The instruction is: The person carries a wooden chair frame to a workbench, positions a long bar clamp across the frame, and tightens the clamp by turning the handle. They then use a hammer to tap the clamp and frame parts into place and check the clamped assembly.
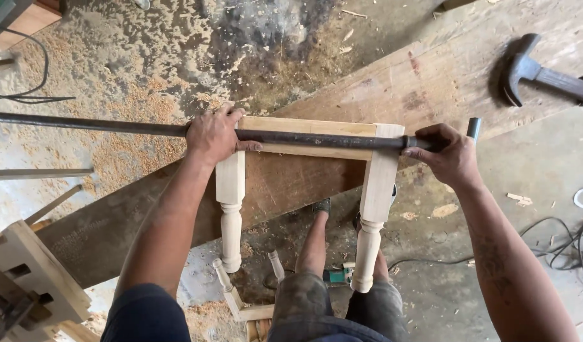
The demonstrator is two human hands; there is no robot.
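Note:
A pale wooden frame with two turned legs (231, 209) and a top rail (307, 125) stands on a wide plank (431, 76). A long dark metal bar clamp (89, 123) lies across the rail. My left hand (214, 134) grips the bar over the left leg. At the bar's right end, just past the right leg (375, 209), my right hand (448, 154) closes around the clamp's handle.
A hammer (532, 71) lies on the plank at upper right. Sawdust covers the floor at upper left. Cables (564, 244) trail at right. Another wooden piece (25, 278) sits at lower left, loose turned parts (241, 297) near my legs.

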